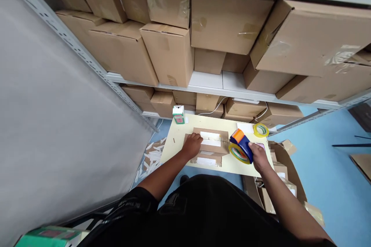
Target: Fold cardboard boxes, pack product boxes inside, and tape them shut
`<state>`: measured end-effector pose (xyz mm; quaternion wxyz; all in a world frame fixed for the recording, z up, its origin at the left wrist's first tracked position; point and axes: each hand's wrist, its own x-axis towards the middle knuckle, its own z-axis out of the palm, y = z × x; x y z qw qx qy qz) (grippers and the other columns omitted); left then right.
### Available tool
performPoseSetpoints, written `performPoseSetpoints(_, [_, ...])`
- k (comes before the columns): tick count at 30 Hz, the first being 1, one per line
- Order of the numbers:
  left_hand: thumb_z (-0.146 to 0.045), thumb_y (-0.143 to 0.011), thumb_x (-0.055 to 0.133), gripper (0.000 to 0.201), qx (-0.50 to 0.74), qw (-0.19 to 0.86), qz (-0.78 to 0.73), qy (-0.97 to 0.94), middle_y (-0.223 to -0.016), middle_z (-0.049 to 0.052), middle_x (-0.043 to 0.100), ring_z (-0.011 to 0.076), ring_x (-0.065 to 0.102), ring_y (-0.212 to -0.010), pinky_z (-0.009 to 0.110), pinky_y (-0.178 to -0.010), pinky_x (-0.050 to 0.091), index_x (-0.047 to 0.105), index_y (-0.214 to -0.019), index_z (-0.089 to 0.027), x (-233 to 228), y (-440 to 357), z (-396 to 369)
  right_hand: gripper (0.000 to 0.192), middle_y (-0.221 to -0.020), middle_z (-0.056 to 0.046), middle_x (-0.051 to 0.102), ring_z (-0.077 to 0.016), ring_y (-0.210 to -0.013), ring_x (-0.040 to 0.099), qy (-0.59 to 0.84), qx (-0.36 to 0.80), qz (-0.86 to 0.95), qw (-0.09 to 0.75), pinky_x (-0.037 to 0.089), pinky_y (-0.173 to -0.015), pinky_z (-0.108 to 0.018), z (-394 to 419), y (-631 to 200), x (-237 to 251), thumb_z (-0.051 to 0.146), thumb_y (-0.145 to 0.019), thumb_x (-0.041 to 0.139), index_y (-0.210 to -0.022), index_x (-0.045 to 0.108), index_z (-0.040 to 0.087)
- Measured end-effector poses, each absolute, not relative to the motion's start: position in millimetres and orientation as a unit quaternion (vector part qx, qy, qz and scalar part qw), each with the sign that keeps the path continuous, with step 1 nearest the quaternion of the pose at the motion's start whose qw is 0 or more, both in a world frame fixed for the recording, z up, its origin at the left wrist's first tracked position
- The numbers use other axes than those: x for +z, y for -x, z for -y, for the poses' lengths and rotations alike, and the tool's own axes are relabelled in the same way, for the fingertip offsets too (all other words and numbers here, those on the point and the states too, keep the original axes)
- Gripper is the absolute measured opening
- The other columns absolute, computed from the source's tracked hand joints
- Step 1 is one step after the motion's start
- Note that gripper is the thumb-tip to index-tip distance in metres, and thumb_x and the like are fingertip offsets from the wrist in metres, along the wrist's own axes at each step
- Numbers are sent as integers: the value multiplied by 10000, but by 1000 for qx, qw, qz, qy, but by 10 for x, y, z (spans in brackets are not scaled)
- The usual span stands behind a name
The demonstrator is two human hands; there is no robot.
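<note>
A small cardboard box (214, 149) lies on the cream tabletop (171, 154), with white labels on its top and a seam running across it. My left hand (193, 144) presses on the left end of this box, fingers bent over the flaps near the seam; nothing else shows in it. In my right hand (259, 156) is a blue and orange tape dispenser (242, 142), gripped by its handle. The dispenser carries a yellow-clear tape roll (238, 153) and sits at the box's right end. Whether its tape sticks to the box I cannot tell.
A green and white carton (179, 115) stands at the table's back left, and a spare tape roll (261, 130) lies back right. Shelves (208, 81) full of cardboard boxes rise behind. A large carton holding boxes (285, 166) is right of the table; scraps (152, 158) litter the left floor.
</note>
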<state>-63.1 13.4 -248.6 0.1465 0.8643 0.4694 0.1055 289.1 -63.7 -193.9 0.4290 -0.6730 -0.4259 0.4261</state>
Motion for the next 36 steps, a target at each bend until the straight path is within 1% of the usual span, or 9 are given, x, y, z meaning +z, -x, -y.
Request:
performPoseSetpoints(4, [-36,-856,523,361,117,231,-501,-826,-1171,133,722,297,611,-1120,446,-1018,470,795,-1055,-165,-2408,599,-221,639,-543,18,512,-139,-543,439,649,462,492,351,359,-527,-274,265,-2548,-1758,811,-752,704,-594,545,213])
performPoseSetpoints(6, [-105,-871,550,300,154,311,-523,-779,-1160,117,746,291,630,-1131,428,-1041,471,806,-1014,-168,-2323,595,-265,661,-516,37,443,-125,-530,388,650,455,524,308,302,-512,-268,94,-2380,-1743,828,-725,701,-558,506,219])
performPoseSetpoints(8, [-248,-947,539,283,217,430,-528,-699,-1123,95,770,270,659,-1116,398,-1029,488,803,-1019,-179,-2224,594,-298,653,-518,43,420,-124,-536,376,652,445,549,275,284,-514,-268,-36,-2238,-1769,820,-720,700,-549,503,221])
performPoseSetpoints(11, [-509,-1004,508,440,289,598,-497,-559,-975,73,778,230,702,-965,343,-881,533,775,-1087,-170,-2104,584,-310,628,-530,42,421,-131,-556,395,656,423,579,235,287,-519,-268,-141,-2095,-1840,797,-727,701,-551,525,220])
performPoseSetpoints(14, [-611,-894,684,476,307,666,-491,-470,-822,46,735,181,677,-785,282,-737,505,756,-1012,-155,-2072,557,-293,607,-533,42,433,-138,-565,419,653,413,603,197,298,-526,-268,-177,-2030,-1877,784,-757,677,-570,556,220])
performPoseSetpoints(17, [-608,-833,781,472,328,706,-497,-384,-737,25,689,132,628,-673,251,-680,474,732,-931,-149,-2111,535,-275,601,-532,38,457,-144,-570,446,654,406,616,166,316,-535,-268,-201,-2009,-1856,781,-777,656,-577,567,222])
performPoseSetpoints(23, [-477,-888,799,358,344,738,-492,-306,-744,35,692,110,634,-650,239,-674,503,695,-911,-135,-2185,591,-246,587,-544,21,539,-157,-572,510,648,392,642,117,352,-551,-271,-265,-1972,-1789,782,-800,628,-616,600,225])
performPoseSetpoints(31, [-339,-881,788,237,330,729,-517,-304,-707,22,677,96,615,-598,220,-639,501,669,-867,-135,-2269,661,-215,563,-563,13,584,-159,-583,538,631,383,668,94,365,-574,-281,-338,-1868,-1742,754,-810,651,-621,634,223])
performPoseSetpoints(36, [-227,-883,711,91,347,683,-551,-331,-683,-6,666,95,590,-591,211,-647,485,681,-854,-147,-2346,596,-202,544,-571,2,615,-176,-607,583,641,368,670,70,378,-580,-283,-360,-1819,-1666,744,-808,670,-644,677,226])
